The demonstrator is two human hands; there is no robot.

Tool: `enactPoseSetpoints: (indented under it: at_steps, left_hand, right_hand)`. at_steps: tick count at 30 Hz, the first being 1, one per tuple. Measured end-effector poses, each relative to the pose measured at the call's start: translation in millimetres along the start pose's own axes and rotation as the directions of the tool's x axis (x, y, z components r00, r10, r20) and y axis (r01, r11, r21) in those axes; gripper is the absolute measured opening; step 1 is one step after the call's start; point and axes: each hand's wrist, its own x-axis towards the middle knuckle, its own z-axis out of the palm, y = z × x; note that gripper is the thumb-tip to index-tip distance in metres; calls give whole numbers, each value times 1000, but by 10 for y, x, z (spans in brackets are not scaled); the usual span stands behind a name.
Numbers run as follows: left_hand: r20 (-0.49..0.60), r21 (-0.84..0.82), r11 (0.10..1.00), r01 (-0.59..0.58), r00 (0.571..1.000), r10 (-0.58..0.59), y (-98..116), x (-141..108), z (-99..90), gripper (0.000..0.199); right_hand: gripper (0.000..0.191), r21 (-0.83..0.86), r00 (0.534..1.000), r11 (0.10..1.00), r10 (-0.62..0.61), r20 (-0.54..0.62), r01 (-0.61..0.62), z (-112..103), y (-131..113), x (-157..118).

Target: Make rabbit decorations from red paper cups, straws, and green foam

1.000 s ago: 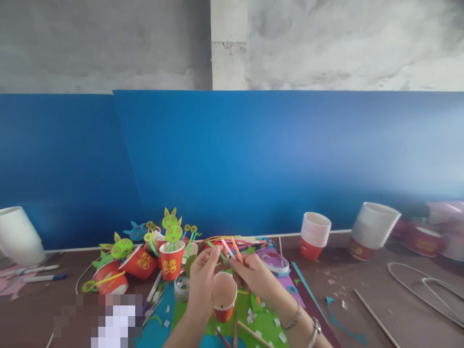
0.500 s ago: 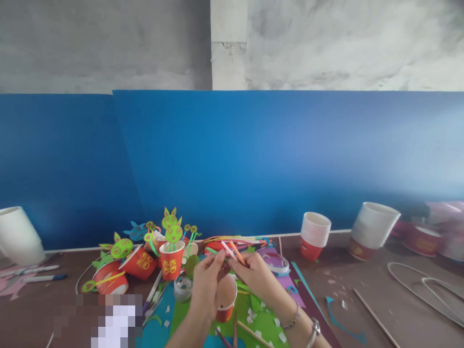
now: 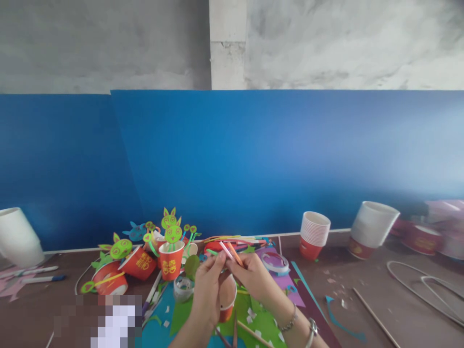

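Pink straw (image 3: pixel 225 250) and orange straw (image 3: pixel 235 254), in the head view: both held up off the table, in front of the chest, close above a red paper cup (image 3: pixel 227 296); "straw" is judged from the slim shape. By the right hand (image 3: pixel 252 268) the two are pinched side by side, thumb and fingers drawn in narrow. By the left hand (image 3: pixel 208 282) a narrow pinch is also made, with the end of a green straw (image 3: pixel 212 252) poking out past the fingertips; the rest of it is hidden. Fingertips of both hands are met or nearly so; exact contact cannot be told. The cup's mouth is partly covered by the left hand; a dark spot, perhaps a hole, is seen low on its inner wall.

Step in hand, as judged: straws being sorted or lined up between the fingertips, nothing set down yet. For the next move, a firm pinch by one hand and a light adjustment by the other seem called for, with the lower ends kept clear of the cup rim. Scissors (image 3: pixel 235 332) and a wooden stick (image 3: pixel 254 333) are left lying near the cup on green paper (image 3: pixel 187 314), amid white scraps (image 3: pixel 250 316).
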Motion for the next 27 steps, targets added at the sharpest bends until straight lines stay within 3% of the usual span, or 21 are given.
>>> enactPoseSetpoints:
  at_steps: [13, 17, 23, 27]
  left_hand:
    - [-7, 25, 997, -69, 998, 70, 54, 51, -56, 26]
    - [68, 68, 997, -38, 997, 34, 62, 54, -60, 32]
    - [34, 122, 991, -59, 998, 55, 40, 59, -49, 32]
    - [29, 124, 990, -64, 998, 60, 17, 45, -32, 34]
  right_hand:
    - [46, -66, 998, 997, 40, 49, -36, -116, -52, -18]
    - [40, -22, 999, 999, 33, 17, -32, -139, -43, -4]
    - [28, -39, 999, 999, 14, 32, -13, -129, -44, -3]
    - [30, -49, 1000, 999, -2, 5, 2, -110, -37, -3]
